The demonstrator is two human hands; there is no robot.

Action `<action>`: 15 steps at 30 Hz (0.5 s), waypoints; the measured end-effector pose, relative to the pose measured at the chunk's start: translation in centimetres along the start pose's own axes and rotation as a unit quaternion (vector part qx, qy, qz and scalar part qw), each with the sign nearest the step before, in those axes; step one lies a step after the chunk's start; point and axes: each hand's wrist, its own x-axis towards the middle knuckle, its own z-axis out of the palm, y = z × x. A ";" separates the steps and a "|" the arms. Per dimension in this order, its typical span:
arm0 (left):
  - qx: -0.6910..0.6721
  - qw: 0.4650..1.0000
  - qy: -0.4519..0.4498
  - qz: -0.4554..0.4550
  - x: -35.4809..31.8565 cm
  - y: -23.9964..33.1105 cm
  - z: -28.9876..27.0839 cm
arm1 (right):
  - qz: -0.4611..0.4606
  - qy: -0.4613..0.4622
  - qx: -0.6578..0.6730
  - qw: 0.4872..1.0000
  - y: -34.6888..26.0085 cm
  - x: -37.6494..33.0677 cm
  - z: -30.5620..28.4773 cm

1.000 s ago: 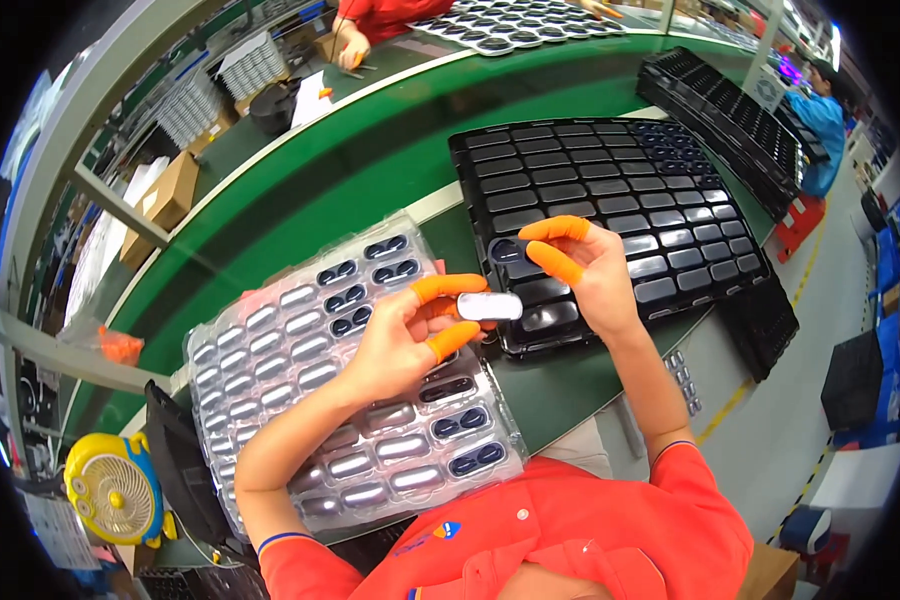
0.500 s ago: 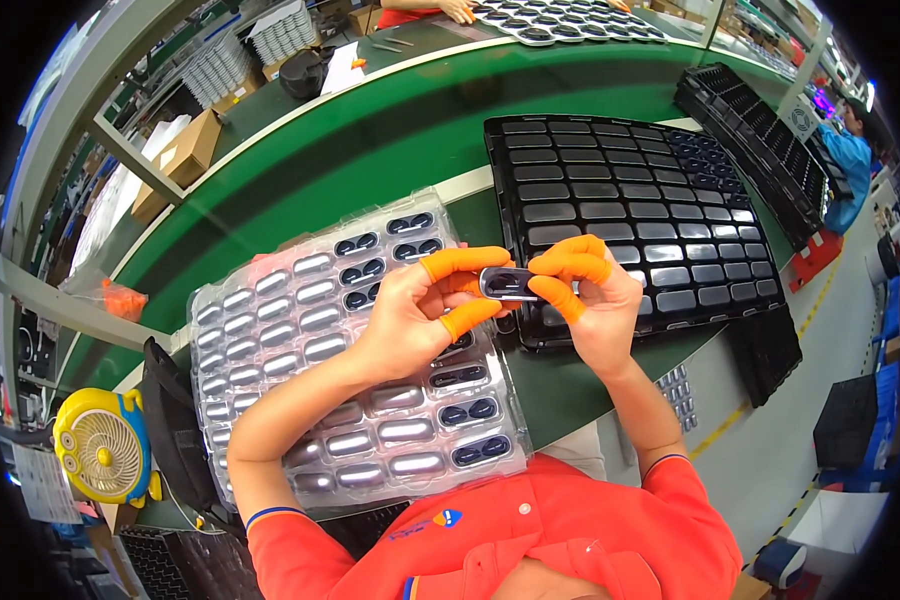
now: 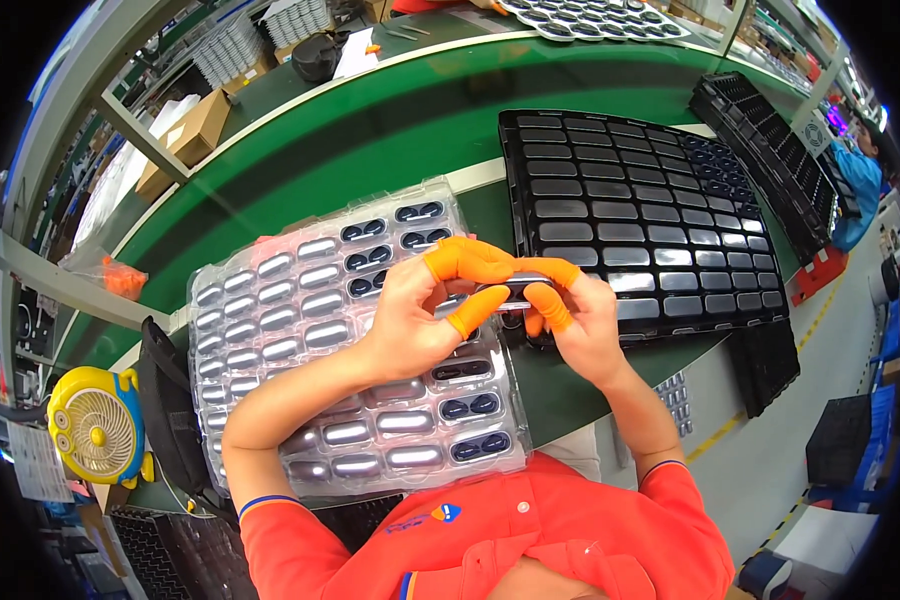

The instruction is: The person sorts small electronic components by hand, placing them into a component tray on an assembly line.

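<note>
My left hand and my right hand, both with orange finger cots, pinch a small dark oval case between them. The case is tilted, with a narrow dark side and a shiny edge showing; the fingers hide much of it. Below the left forearm lies a clear plastic tray with rows of oval pockets. Silver oval pieces sit in many pockets, and dark twin-lobed pieces in others. Beyond my right hand lies a black tray with rows of rounded rectangular cells.
A tall black rack-like tray leans at the far right. A yellow and blue fan stands at left beside a black bag. Behind the green panel are a cardboard box and a white tray. Someone in blue is at far right.
The case has turned from its dark face toward its narrow side. My right hand has moved left and its fingers have curled closer around the case. The view has shifted slightly.
</note>
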 end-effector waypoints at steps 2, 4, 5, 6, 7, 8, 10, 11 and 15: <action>0.020 0.999 0.012 -0.043 0.0 0.3 0.2 | -0.028 -0.017 -0.064 0.997 0.2 -0.3 0.0; 0.058 0.989 0.032 -0.129 0.3 1.0 0.5 | -0.041 -0.027 -0.096 0.994 0.5 -0.3 -0.1; 0.057 0.989 0.034 -0.130 0.3 1.0 0.5 | -0.112 -0.016 -0.148 0.982 0.8 0.0 -0.1; 0.086 0.987 0.009 -0.132 0.3 1.0 0.3 | -0.182 -0.005 -0.198 0.963 1.0 0.2 -0.2; 0.115 0.984 -0.016 -0.134 0.3 0.9 0.2 | -0.251 0.006 -0.246 0.936 1.2 0.3 -0.2; 0.145 0.979 -0.041 -0.137 0.2 0.9 0.0 | -0.250 0.003 -0.245 0.937 1.3 0.3 -0.1; 0.149 0.979 -0.031 -0.135 -0.1 0.8 0.1 | -0.266 -0.011 -0.250 0.931 1.4 0.1 -0.1; 0.154 0.979 -0.024 -0.132 -0.3 0.8 0.2 | -0.275 -0.019 -0.252 0.928 1.4 0.0 0.0; 0.144 0.974 -0.013 -0.175 -0.8 0.2 1.2 | -0.277 0.026 -0.271 0.921 2.6 -1.0 0.7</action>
